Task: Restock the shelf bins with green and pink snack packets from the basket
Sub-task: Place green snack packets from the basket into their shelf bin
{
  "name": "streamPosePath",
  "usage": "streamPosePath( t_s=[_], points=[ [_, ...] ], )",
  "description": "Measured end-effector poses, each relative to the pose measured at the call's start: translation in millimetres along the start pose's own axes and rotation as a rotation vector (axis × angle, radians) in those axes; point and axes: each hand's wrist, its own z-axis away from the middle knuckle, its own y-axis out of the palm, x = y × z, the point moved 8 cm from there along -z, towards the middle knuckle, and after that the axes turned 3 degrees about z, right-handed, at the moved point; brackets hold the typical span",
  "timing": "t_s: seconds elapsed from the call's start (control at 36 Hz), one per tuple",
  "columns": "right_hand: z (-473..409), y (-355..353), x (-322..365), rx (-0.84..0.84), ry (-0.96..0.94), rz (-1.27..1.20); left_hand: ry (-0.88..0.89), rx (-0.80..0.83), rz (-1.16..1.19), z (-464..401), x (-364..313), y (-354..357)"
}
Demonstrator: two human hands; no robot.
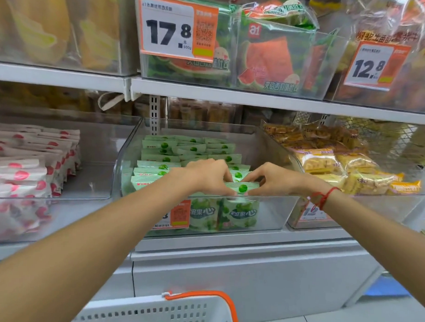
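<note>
Rows of green snack packets (183,150) stand upright in the clear middle shelf bin (277,211). Both hands reach over its front wall. My left hand (208,176) and my right hand (271,179) pinch the two ends of the front green packet (242,187) at the near row. Pink-and-white packets (33,169) fill the clear bin on the left (100,181). Only the white rim and orange handle of the basket (196,309) show at the bottom edge; its contents are hidden.
A bin of yellow packets (339,165) stands to the right. The upper shelf (209,91) carries watermelon-print packs (268,61) behind a 17.8 price tag (170,31), close above the hands. A grey shelf base (238,277) lies below the bins.
</note>
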Motion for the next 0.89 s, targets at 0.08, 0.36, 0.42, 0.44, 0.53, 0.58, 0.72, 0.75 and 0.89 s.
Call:
streamPosePath(
  t_s=[0.08,0.36,0.42,0.44,0.53,0.58,0.72,0.75,0.89],
  points=[
    [-1.9,1.8,-1.5,-0.02,0.024,0.02,-0.017,0.008,-0.006,0.5,-1.9,-0.1],
    [44.3,-33.7,13.7,-0.566,0.021,-0.054,0.043,-0.301,0.182,39.0,6.8,-31.2],
    [55.7,-38.0,24.9,-0.65,-0.009,-0.125,0.05,-0.377,0.23,53.7,7.4,-37.0],
    [60.2,-36.8,32.6,-0.654,-0.037,-0.167,0.059,-0.407,0.262,61.6,7.6,-38.9],
    [68.3,-21.4,61.3,-0.555,-0.115,-0.271,0.057,-0.481,0.332,88.0,11.2,-40.3],
    [66.1,-0.6,77.8,-0.431,-0.131,-0.339,0.018,-0.507,0.376,105.6,20.5,-33.4],
    [44.9,84.7,101.2,-0.025,-0.13,-0.338,-0.104,-0.446,0.519,145.1,62.1,19.0],
    [40.5,105.9,102.9,0.062,-0.12,-0.311,-0.145,-0.395,0.53,151.9,71.9,36.1],
    [23.4,222.2,99.2,0.46,-0.093,-0.156,-0.321,-0.098,0.574,181.9,118.0,139.1]
  ],
)
